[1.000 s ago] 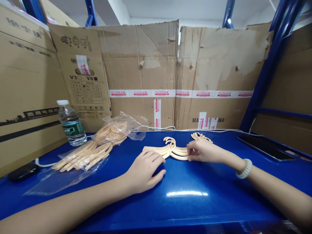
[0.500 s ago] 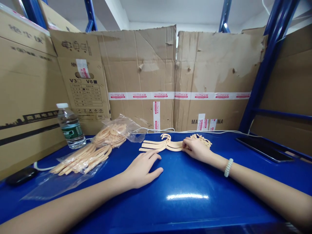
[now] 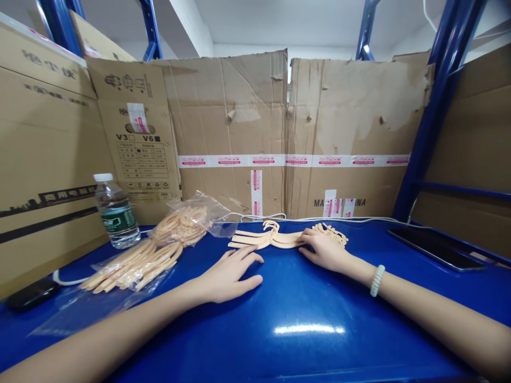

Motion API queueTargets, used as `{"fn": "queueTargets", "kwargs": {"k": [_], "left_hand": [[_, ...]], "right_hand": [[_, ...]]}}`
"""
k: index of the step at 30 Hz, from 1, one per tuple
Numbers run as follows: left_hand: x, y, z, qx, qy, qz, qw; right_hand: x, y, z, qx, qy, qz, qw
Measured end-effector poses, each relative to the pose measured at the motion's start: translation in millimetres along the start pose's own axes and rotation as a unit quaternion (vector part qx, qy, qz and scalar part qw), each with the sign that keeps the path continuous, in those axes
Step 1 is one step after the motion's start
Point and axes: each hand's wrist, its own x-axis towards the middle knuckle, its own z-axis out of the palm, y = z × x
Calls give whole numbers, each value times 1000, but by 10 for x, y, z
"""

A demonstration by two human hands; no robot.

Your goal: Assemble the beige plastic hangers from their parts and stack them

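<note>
Your right hand (image 3: pixel 325 250), center frame, covers the right end of the loose hanger stack (image 3: pixel 263 239). The fingertips lie on it, but you can't tell whether they pinch it or only rest there. A second small hanger pile (image 3: pixel 335 232) is half hidden behind that hand, so no count is possible. Both forearms are cut off at the lower edge.

The hangers are small, beige, glossy plastic, with curved arms and hooks bunched at mid-stack. They lie flat on the blue table (image 3: pixel 303 319), just above center. The table is shiny metal with a glare streak.

Your left hand (image 3: pixel 231 271) lies palm down and flat on the table, fingers relaxed and spread, holding nothing, near the stack's left end but apart from it. There is a white bead bracelet (image 3: pixel 376 280) on your right wrist.

At left, a crinkled clear bag of hangers (image 3: pixel 159 250) lies open-mouthed, with a water bottle (image 3: pixel 115 210) behind it and a black object (image 3: pixel 27 293) at the far left edge, unclear what. A dark flat tablet (image 3: pixel 435 247) lies at right. Worn cardboard boxes (image 3: pixel 231 122) wall off the back, with a white cable (image 3: pixel 359 218) along their base.
</note>
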Motion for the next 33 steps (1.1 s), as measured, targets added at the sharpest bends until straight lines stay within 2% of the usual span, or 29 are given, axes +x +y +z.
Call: {"fn": "queueTargets", "kwargs": {"k": [10,19,27,33], "left_hand": [[67,-189,68,-6,25,0,1000],[59,-161,82,11,10,-29,999],[48,-129,101,38,101,-65,992],[47,-132,101,40,98,-46,993]], "right_hand": [[16,7,61,18,4,-37,999],[-30,-31,57,40,0,-46,998],[-138,-312,-137,70,-84,-131,985],[-139,-316,-152,64,-94,-130,985]]}}
